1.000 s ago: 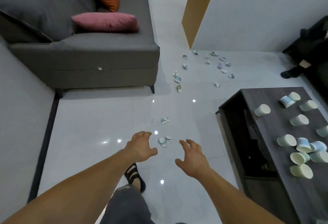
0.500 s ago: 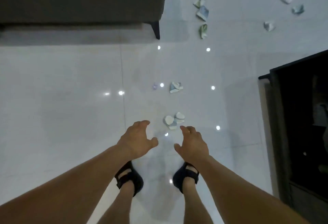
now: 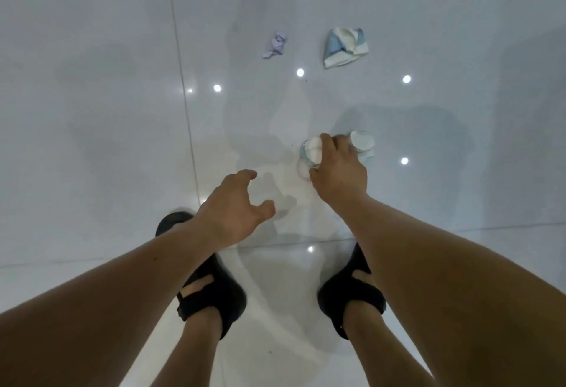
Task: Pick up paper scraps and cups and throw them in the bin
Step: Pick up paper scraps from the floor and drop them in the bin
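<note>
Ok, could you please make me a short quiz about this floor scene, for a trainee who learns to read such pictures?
1. True or false: the left hand holds a scrap.
2. Missing word: in the head view, the lilac scrap lies to the ___ of the crushed blue-white cup.
3. What does the right hand grip?
A) the scrap pile in front of the sandals
B) the crushed blue-white cup
C) the lilac scrap

Key: 1 false, it is open and empty. 2 left. 3 A.
</note>
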`<state>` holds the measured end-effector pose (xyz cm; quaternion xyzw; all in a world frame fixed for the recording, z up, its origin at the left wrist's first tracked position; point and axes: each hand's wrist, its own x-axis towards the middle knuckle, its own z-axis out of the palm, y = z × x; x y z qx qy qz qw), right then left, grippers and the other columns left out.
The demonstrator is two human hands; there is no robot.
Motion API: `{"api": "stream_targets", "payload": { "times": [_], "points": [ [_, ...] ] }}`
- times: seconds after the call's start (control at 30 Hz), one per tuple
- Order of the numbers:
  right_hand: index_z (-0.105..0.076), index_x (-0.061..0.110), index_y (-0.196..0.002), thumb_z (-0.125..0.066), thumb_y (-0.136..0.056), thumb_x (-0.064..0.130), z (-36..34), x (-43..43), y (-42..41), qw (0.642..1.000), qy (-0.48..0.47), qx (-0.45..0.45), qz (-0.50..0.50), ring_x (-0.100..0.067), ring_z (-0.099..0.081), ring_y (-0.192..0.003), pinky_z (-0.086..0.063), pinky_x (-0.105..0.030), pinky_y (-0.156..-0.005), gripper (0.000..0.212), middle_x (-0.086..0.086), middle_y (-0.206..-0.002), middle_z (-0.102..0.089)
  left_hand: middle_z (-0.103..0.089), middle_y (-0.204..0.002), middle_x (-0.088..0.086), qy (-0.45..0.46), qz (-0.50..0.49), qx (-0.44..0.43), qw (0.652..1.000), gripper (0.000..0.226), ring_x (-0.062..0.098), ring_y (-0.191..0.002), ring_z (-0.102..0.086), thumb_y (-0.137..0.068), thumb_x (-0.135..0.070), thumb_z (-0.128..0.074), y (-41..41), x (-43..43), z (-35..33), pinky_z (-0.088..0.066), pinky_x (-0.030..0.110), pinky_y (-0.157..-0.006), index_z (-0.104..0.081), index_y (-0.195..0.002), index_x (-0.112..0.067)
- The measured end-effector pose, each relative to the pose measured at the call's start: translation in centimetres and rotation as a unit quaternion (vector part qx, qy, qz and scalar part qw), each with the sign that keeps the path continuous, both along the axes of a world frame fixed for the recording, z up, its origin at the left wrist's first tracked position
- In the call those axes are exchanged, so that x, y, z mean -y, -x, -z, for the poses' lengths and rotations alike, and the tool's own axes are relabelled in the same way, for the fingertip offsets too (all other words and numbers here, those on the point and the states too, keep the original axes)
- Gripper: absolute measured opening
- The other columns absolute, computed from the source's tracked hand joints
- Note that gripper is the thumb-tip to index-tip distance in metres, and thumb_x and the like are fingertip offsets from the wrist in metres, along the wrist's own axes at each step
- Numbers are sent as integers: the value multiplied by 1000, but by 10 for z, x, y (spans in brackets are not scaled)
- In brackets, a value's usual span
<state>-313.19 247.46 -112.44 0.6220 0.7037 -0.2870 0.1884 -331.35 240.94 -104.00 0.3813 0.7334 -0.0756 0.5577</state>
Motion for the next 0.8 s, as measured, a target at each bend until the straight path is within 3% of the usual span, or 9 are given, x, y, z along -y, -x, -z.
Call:
{"api": "stream_targets", "payload": {
  "times": [0.1,0.23,0.4,0.5,0.57,0.63,0.73,0.8],
  "points": [
    [-42,16,-137,-60,-87,14,7,1,-2,998,0,-55,24,-29,-56,-105,-42,-34,-65,53,-9,-125,-50,-36,-149,-1,2,-21,5,1000,73,21,-130,-44,-86,-47,-61,-4,-8,6,-36,29,-100,-29,-147,-25],
    [-44,26,-138,-58,-87,14,-20,4,-7,977,72,-172,100,-22,-62,-104,-49,-32,-87,54,2,-120,-62,-41,-147,-2,-11,-86,24,996,72,19,-128,-46,-85,-46,-63,-17,-27,0,-34,24,-92,-31,-146,-24],
    [-44,31,-138,-67,-88,25,-73,9,-15,948,116,-281,94,1,-56,-75,-46,-16,-76,56,25,-88,-53,-48,-139,-4,-16,-143,82,986,69,16,-117,-52,-84,-42,-67,-33,-49,-25,-37,24,-88,-35,-143,-26],
    [-44,32,-137,-68,-87,26,-90,4,-23,940,96,-311,98,7,-56,-76,-43,-8,-71,56,27,-83,-54,-60,-120,-5,-17,-144,105,984,52,15,-103,-59,-81,-43,-69,-39,-57,-35,-49,30,-88,-51,-128,-27],
    [-45,31,-137,-71,-85,30,-95,2,-30,941,87,-312,93,3,-57,-79,-45,-10,-73,58,25,-89,-56,-63,-105,-6,-25,-152,104,983,38,14,-93,-62,-81,-41,-72,-41,-58,-36,-54,35,-82,-58,-112,-25],
    [-45,28,-138,-74,-82,37,-91,-2,-40,951,80,-289,72,-2,-57,-90,-48,-20,-80,63,17,-106,-59,-63,-101,-5,-40,-120,73,989,30,12,-87,-59,-82,-39,-72,-41,-55,-30,-49,24,-70,-58,-103,-24],
    [-37,22,-146,-71,-83,39,-67,-18,-59,988,37,-144,-38,-21,-43,-123,-44,-35,-96,73,-2,-140,-44,-59,-99,-4,-40,-95,33,994,28,12,-82,-54,-83,-37,-71,-34,-44,-15,-36,16,-59,-54,-101,-24],
    [-28,23,-151,-67,-85,38,-46,-30,-65,996,17,-45,-77,-29,-31,-132,-44,-44,-98,78,-8,-150,-30,-57,-98,-4,-36,-99,13,994,27,12,-81,-52,-84,-37,-70,-28,-34,-1,-34,15,-57,-52,-100,-24]
  ]
}}
